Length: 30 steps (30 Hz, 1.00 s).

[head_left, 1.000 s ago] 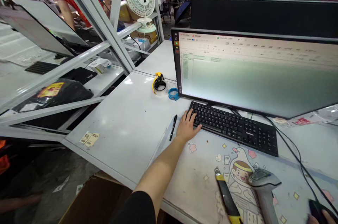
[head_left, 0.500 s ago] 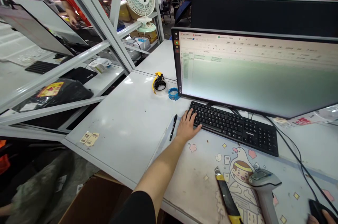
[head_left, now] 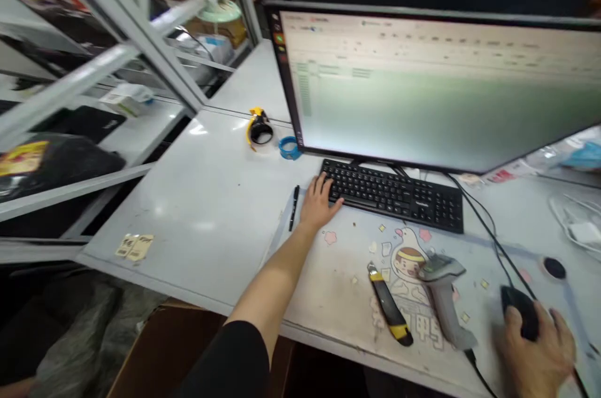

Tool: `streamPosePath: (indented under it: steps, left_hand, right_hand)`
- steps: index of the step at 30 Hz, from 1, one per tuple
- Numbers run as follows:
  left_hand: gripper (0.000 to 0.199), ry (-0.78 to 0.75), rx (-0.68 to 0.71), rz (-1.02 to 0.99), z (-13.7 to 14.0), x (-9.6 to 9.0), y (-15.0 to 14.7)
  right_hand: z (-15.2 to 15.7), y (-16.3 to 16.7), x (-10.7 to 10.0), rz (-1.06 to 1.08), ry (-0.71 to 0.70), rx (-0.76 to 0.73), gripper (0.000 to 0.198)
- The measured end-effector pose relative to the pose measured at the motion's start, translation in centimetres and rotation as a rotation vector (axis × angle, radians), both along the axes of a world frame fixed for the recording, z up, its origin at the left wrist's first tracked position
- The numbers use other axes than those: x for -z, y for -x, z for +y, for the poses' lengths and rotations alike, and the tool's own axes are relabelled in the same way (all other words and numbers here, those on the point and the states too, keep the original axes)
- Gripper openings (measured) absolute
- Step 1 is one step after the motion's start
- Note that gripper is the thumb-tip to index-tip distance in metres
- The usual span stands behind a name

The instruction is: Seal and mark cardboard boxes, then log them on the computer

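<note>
My left hand (head_left: 318,203) lies with fingers spread on the left end of the black keyboard (head_left: 392,194). A black pen (head_left: 294,208) is just left of that hand. At the lower right, my right hand (head_left: 539,348) is wrapped over a black computer mouse (head_left: 520,311). Between the hands, a yellow and black utility knife (head_left: 389,304) and a grey barcode scanner (head_left: 444,301) rest on the printed desk mat (head_left: 328,285). Behind the keyboard stands a wide monitor (head_left: 422,94) showing a spreadsheet; its text is blurred.
A tape dispenser (head_left: 260,129) and a blue tape ring (head_left: 288,147) sit left of the monitor. Paper tags (head_left: 134,246) lie near the desk's front left edge. A metal frame (head_left: 154,63) and a fan (head_left: 213,4) stand at the left. Cables run along the right side.
The view has tilted down and turned right, so the right hand and mouse now show fully. The left hand stays on the keyboard's left end.
</note>
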State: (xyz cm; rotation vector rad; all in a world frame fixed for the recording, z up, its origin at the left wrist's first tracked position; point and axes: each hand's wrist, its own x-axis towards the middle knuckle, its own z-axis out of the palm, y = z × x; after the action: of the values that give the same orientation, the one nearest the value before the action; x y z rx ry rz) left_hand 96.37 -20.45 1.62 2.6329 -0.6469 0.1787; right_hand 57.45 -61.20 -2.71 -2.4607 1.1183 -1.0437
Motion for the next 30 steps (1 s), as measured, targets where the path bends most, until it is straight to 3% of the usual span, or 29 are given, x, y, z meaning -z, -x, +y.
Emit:
streamPosePath:
  steps: [2, 3, 4, 7, 10, 13, 16, 20, 24, 30]
  left_hand:
    - [0.067, 0.01, -0.002, 0.001, -0.2, 0.2, -0.2]
    - [0.067, 0.017, 0.002, 0.001, -0.3, 0.3, -0.3]
    - [0.067, 0.023, 0.007, -0.001, -0.3, 0.5, -0.4]
    - [0.069, 0.031, 0.012, -0.005, -0.5, 0.7, -0.5]
    - [0.072, 0.024, 0.003, -0.002, -0.6, 0.8, -0.4]
    - [0.073, 0.013, -0.001, -0.007, -0.6, 0.9, -0.4]
    - [0.072, 0.013, 0.008, -0.011, -0.7, 0.9, -0.4]
    - [0.073, 0.02, 0.01, -0.01, -0.6, 0.8, -0.4]
    - [0.065, 0.015, 0.017, -0.011, -0.7, 0.8, -0.4]
    - [0.061, -0.012, 0.001, -0.015, -0.9, 0.7, -0.4]
  right_hand:
    - [1.9, -3.1, -3.0, -0.099, 0.147, -0.028, 0.069]
    - [3.3, -5.4, -4.4, -0.099, 0.158, -0.122, 0.064]
    - [4.9, -8.1, -5.8, -0.097, 0.147, -0.248, 0.057]
    - [10.6, -17.5, -8.2, -0.067, -0.076, -0.584, 0.044]
    - [15.8, -25.5, -7.5, -0.001, -0.168, -0.693, 0.048]
    - [18.8, -29.9, -5.2, 0.174, -0.224, -0.701, 0.052]
    - [20.1, -31.2, -4.0, 0.316, -0.244, -0.694, 0.054]
    - [20.7, -31.3, -4.5, 0.419, -0.252, -0.704, 0.057]
    - [20.0, -31.1, -4.7, 0.41, -0.244, -0.714, 0.055]
    - [17.7, -30.6, -4.0, 0.352, -0.25, -0.538, 0.061]
